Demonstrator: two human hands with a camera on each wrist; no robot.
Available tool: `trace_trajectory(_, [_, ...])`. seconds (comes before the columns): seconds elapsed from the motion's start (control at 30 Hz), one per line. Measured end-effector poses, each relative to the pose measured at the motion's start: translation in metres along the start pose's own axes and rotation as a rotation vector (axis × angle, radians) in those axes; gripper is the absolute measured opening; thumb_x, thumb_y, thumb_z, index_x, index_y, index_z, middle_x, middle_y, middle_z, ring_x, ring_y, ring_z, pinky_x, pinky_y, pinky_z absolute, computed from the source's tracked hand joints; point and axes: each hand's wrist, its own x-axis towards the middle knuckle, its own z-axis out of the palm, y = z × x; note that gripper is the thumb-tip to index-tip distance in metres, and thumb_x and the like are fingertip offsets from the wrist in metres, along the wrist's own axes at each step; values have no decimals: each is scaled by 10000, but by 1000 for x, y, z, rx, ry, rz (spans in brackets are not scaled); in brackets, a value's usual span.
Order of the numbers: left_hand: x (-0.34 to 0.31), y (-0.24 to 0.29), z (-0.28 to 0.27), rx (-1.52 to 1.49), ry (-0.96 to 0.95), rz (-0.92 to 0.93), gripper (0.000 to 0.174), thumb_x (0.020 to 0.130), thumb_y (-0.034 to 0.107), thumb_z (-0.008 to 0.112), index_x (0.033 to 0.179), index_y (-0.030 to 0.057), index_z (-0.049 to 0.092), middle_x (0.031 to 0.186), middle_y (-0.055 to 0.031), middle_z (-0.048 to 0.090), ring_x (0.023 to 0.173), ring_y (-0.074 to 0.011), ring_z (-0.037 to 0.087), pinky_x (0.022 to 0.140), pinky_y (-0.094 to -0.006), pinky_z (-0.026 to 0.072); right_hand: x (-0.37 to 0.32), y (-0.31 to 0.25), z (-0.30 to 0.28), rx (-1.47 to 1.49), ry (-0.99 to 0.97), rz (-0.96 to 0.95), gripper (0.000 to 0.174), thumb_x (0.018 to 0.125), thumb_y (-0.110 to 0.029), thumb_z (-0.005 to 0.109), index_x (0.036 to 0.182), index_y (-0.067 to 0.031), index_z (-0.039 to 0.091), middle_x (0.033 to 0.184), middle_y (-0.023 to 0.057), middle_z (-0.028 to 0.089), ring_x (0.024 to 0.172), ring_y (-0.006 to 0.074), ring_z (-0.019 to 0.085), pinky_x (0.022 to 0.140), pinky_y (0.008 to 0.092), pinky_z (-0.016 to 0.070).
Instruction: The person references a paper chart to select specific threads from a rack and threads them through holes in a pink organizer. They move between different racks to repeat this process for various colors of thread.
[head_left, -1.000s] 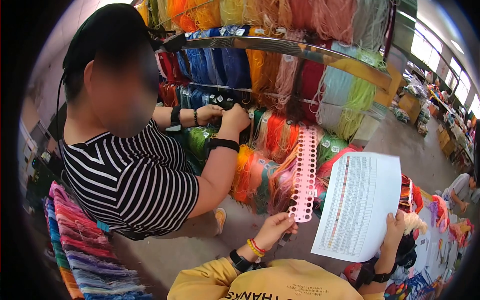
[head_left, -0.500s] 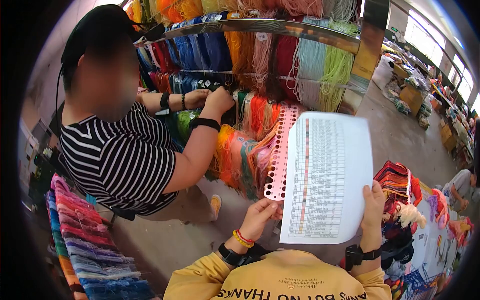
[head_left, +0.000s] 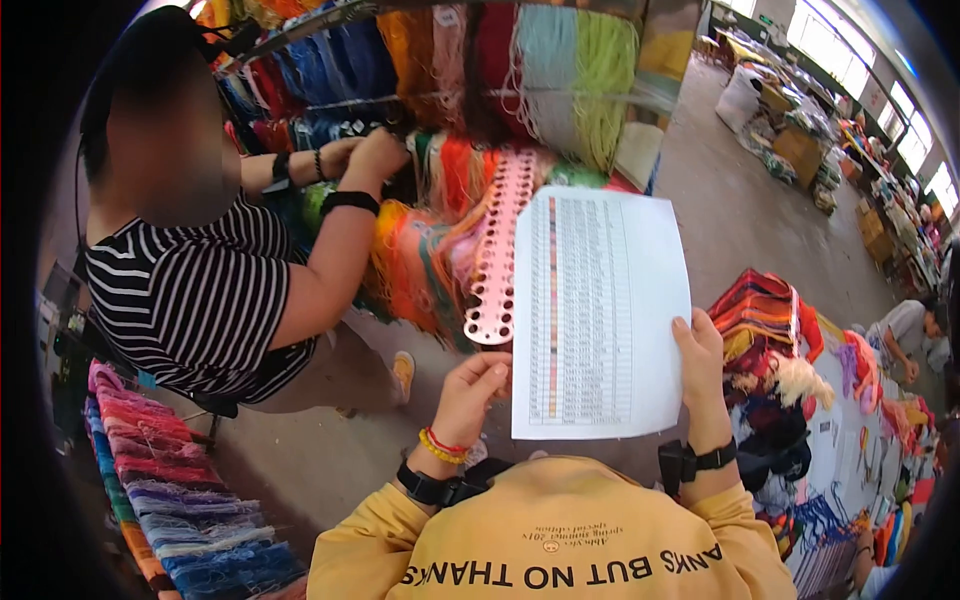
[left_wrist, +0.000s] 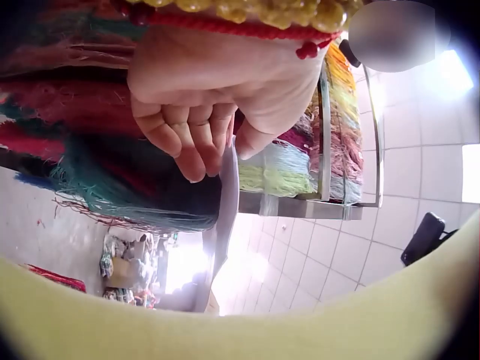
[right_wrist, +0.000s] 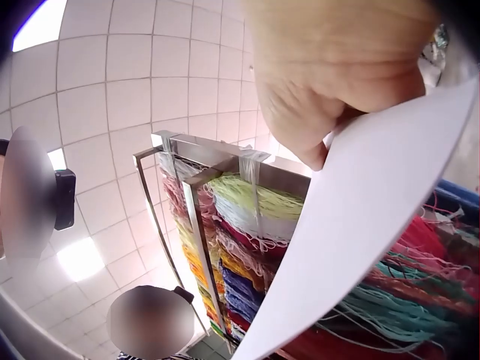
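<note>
Between the thumb and curled fingers of the left hand [head_left: 470, 395] is the lower end of a long pink card [head_left: 490, 325] with rows of round holes. The card slants up beside a printed white sheet [head_left: 600, 320], which partly overlaps it. At the sheet's right edge, the right hand [head_left: 703, 365] grips it with the thumb on the front. In the left wrist view, the left hand [left_wrist: 217, 97] pinches at the pale edge of the sheet [left_wrist: 228, 187]. The right wrist view has the right hand [right_wrist: 337, 82] holding the sheet [right_wrist: 360, 202], fingers partly hidden.
A person in a striped shirt [head_left: 200, 300] reaches into hanging yarn at the left. A metal rack of coloured yarn [head_left: 545, 75] stands ahead. Yarn bundles lie at lower left [head_left: 190, 480] and on a table at right [head_left: 840, 450]. Another person [head_left: 905, 335] is at far right.
The sheet and pink card have moved left and up in the head view, with both hands still on them. The sheet now covers part of the card's side. The rack has shifted left in view.
</note>
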Motion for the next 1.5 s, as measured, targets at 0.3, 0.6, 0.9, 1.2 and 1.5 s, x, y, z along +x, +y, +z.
trace_trajectory(0.3, [-13, -6, 8, 41, -156, -58, 237, 856, 138, 566, 1031, -22, 560, 925, -31, 597, 829, -82, 529, 766, -227, 424, -3, -1, -2, 44, 21, -23, 181, 891, -117, 500, 993, 32, 494, 884, 67, 599, 743, 79, 561, 659, 207, 458])
trace_trajectory(0.6, [-16, -5, 16, 167, -211, -80, 229, 870, 151, 551, 1000, -35, 584, 921, -51, 610, 803, -89, 548, 705, -227, 459, -2, -6, -2, 38, 36, -38, 202, 889, -137, 506, 999, 33, 496, 892, 66, 593, 754, 81, 557, 675, 213, 454])
trace_trajectory(0.9, [-18, -3, 17, 204, -148, -163, 227, 883, 154, 528, 1011, -30, 561, 840, -75, 612, 627, -104, 574, 571, -223, 496, -12, -8, -6, -5, -22, 35, 278, 861, -172, 553, 1040, 31, 485, 926, 72, 586, 792, 92, 551, 704, 224, 447])
trace_trajectory(1.2, [-19, -6, 20, 171, -144, -143, 226, 883, 177, 533, 1007, -8, 569, 859, -61, 622, 644, -103, 589, 576, -206, 451, -24, -5, -10, -68, -35, 41, 275, 850, -164, 576, 1032, 33, 511, 929, 62, 596, 796, 87, 547, 704, 226, 444])
trace_trajectory(1.5, [-21, -12, 13, 139, -158, -147, 179, 873, 120, 527, 990, -9, 568, 856, -59, 609, 679, -108, 590, 605, -211, 449, -25, -6, -8, -61, -38, 24, 260, 856, -152, 566, 1030, 35, 516, 928, 67, 602, 781, 90, 555, 690, 227, 451])
